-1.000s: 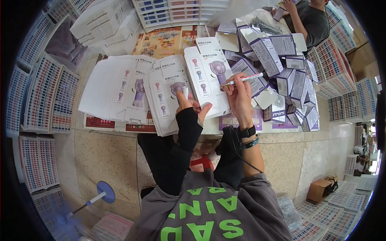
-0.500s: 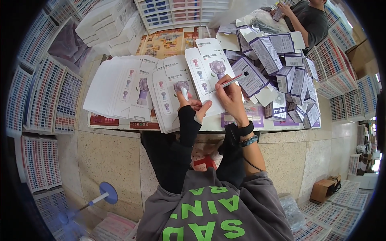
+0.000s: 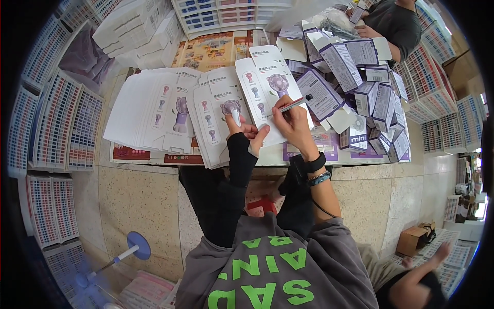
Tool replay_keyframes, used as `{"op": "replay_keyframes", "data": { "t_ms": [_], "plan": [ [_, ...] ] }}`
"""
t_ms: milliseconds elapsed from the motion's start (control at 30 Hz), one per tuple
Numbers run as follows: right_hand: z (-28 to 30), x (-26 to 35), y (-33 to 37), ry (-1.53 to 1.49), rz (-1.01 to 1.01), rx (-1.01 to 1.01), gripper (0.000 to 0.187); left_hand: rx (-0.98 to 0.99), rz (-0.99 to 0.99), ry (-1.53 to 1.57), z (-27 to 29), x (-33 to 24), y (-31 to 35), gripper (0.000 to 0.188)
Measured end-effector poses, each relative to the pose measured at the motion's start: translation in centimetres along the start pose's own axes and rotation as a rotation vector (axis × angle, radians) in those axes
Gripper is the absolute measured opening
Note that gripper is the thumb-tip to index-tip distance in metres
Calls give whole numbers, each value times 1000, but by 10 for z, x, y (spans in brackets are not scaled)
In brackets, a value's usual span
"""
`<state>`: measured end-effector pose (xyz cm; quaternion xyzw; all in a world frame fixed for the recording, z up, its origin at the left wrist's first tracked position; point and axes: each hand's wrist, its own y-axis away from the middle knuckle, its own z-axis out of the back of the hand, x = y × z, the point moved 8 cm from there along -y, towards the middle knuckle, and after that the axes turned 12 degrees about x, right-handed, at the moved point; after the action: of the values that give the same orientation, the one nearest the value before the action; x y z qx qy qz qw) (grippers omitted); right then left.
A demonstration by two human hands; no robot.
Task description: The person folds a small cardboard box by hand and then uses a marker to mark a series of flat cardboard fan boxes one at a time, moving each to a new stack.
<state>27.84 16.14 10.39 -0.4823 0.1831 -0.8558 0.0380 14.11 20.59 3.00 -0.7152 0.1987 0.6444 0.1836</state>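
My right hand (image 3: 294,129) holds a slim red-and-white pen (image 3: 291,105) with a dark end, over an unfolded white box sheet (image 3: 252,69) printed with a purple handheld fan. Beside it, my left hand (image 3: 247,132), in a black fingerless sleeve, rests on a neighbouring stack of such sheets (image 3: 218,100). Its thumb stands apart from the other fingers. A small white piece (image 3: 235,117) covers or lies against the left index finger; I cannot tell which. My right hand hides the pen's writing tip.
More flat sheets (image 3: 136,110) lie to the left. A heap of purple-and-white boxes (image 3: 337,67) fills the table's right side. White cartons (image 3: 131,28) and a divided rack (image 3: 226,15) stand behind. Another person (image 3: 393,26) sits at the far right; a bare limb (image 3: 419,280) shows at lower right.
The pen has shifted slightly left and tilts differently in my right hand. The other person's hand has come down by the boxes. At lower right, someone's limbs have come into view.
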Motion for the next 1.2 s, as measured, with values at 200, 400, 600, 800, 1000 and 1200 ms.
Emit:
{"op": "replay_keyframes", "data": {
  "t_ms": [200,400,600,800,1000,1200],
  "plan": [
    [30,-33,13,-801,-89,-386,14,55,8,92,-1,-2,-1,59],
    [102,-10,46,-1416,295,-529,12,48,-39,219,12,-12,12,60],
    [91,-6,75,-1138,133,-412,16,-187,109,-51,111,3,67,61],
    [51,10,27,-543,-27,-162,7,-223,4,-1361,117,-34,46,71],
    [14,-22,9,-286,-155,-11,10,-4,-47,-439,20,-34,0,62],
    [8,-30,15,-256,-184,-67,13,51,-33,-389,-5,-25,-6,64]
  ]
}}
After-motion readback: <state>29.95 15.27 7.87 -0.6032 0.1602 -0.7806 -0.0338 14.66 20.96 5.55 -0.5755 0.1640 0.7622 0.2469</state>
